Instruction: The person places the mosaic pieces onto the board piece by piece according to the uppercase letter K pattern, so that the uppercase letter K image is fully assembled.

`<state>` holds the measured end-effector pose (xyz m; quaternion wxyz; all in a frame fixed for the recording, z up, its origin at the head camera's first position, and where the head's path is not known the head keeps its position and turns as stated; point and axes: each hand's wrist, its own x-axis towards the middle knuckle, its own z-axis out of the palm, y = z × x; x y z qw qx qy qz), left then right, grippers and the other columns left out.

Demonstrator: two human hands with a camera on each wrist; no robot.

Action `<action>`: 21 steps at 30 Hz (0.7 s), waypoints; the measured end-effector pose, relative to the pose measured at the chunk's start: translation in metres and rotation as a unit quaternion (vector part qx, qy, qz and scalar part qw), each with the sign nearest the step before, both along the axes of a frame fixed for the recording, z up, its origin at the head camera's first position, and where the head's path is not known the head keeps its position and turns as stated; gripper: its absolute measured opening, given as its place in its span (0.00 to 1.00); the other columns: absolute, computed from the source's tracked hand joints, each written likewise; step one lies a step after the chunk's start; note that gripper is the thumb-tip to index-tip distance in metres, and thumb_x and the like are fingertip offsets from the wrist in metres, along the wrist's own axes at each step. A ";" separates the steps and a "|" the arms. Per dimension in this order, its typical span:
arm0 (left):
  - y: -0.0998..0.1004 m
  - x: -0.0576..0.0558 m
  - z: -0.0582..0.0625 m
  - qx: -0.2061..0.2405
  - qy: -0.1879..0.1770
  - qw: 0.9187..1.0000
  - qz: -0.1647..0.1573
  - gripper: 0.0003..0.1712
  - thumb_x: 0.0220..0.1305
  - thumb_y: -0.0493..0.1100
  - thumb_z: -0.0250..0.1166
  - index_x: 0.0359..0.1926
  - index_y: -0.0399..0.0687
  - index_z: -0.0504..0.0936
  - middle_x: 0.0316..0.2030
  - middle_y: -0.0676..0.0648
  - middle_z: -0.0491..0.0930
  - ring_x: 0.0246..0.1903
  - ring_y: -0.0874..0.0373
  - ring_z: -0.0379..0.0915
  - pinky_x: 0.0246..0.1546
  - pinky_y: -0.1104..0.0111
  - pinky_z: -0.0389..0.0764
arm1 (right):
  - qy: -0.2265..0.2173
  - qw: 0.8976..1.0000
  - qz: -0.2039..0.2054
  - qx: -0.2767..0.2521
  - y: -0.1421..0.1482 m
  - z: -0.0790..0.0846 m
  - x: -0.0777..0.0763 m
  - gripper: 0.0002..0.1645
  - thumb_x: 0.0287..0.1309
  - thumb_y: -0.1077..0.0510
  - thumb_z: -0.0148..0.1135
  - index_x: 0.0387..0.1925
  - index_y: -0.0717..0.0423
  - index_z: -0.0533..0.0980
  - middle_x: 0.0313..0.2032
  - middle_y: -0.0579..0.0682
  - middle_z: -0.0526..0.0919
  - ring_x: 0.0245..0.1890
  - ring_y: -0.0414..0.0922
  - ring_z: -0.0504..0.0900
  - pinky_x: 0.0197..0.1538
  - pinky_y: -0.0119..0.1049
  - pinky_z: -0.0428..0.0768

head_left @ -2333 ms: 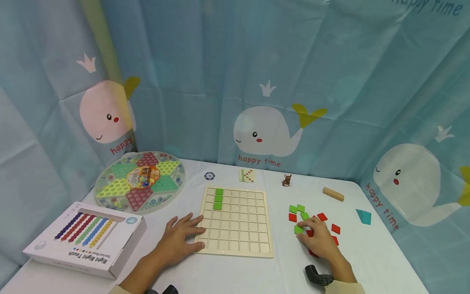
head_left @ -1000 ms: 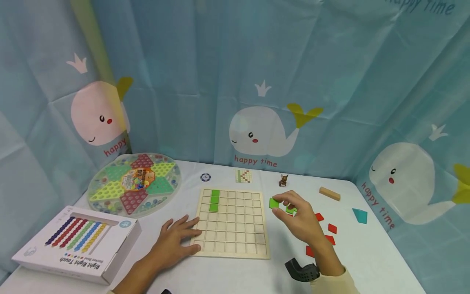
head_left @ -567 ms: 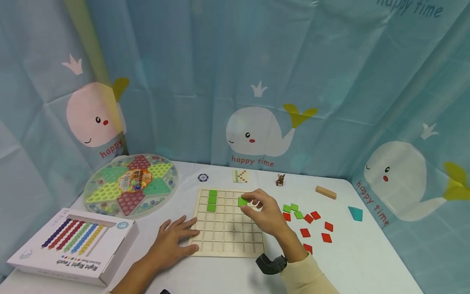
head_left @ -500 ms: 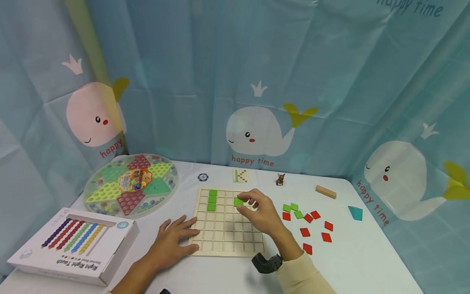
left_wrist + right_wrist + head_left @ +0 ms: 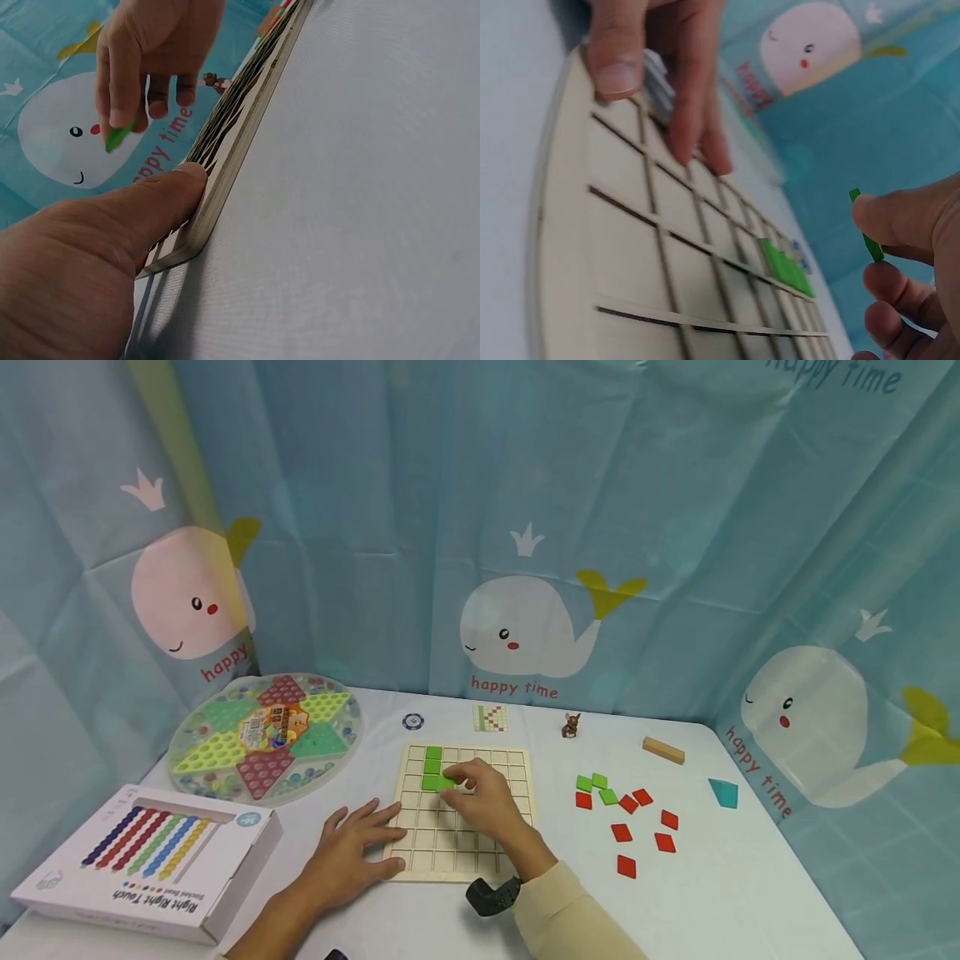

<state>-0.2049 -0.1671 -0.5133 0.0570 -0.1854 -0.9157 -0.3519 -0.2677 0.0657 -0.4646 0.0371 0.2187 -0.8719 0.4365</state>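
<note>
A square wooden grid board (image 5: pixel 457 863) lies on the white table. My left hand (image 5: pixel 356 853) rests along its left edge with fingers spread; the left wrist view shows the thumb (image 5: pixel 169 196) on the board's rim. Between thumb and finger my right hand (image 5: pixel 491 806) pinches a green square tile (image 5: pixel 446 782) over the upper left of the board. In the right wrist view this held tile (image 5: pixel 868 231) is seen edge-on, above the board. A column of 3 green tiles (image 5: pixel 432 766) sits in the second column of cells, just left of the held one.
Loose red tiles (image 5: pixel 626 866) and a few green tiles (image 5: pixel 584 783) lie to the right. Behind the board are a pattern card (image 5: pixel 491 719), a poker chip (image 5: pixel 413 722) and a small animal figure (image 5: pixel 571 725). A star-patterned game board (image 5: pixel 266 735) and a box (image 5: pixel 142 860) stand left.
My right hand has picked up a green tile from the loose pile and carried it left over the board, beside the green column. My left hand has stayed on the board's edge.
</note>
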 end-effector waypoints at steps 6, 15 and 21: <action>-0.001 0.000 -0.001 0.004 0.002 1.000 -0.002 0.23 0.48 0.54 0.75 0.47 0.53 0.87 0.62 0.51 0.72 0.67 0.42 0.56 0.63 0.41 0.40 | -0.004 0.999 -0.001 0.033 -0.013 -0.013 -0.004 0.15 0.56 0.59 0.69 0.45 0.57 0.82 0.38 0.44 0.79 0.39 0.43 0.76 0.41 0.36 0.77; 0.000 -0.001 -0.001 0.002 0.002 1.000 -0.006 0.24 0.48 0.54 0.75 0.47 0.53 0.87 0.62 0.51 0.72 0.67 0.42 0.56 0.62 0.41 0.41 | 0.000 0.997 -0.016 0.078 -0.023 -0.024 -0.007 0.14 0.55 0.59 0.69 0.45 0.56 0.83 0.35 0.42 0.76 0.35 0.37 0.74 0.38 0.32 0.75; 0.000 0.000 0.000 -0.001 -0.002 1.000 -0.003 0.24 0.48 0.53 0.75 0.47 0.53 0.87 0.62 0.51 0.72 0.67 0.42 0.56 0.62 0.41 0.41 | 0.008 0.994 -0.019 0.109 -0.027 -0.027 -0.009 0.14 0.55 0.57 0.69 0.44 0.54 0.83 0.33 0.41 0.76 0.33 0.37 0.71 0.37 0.32 0.73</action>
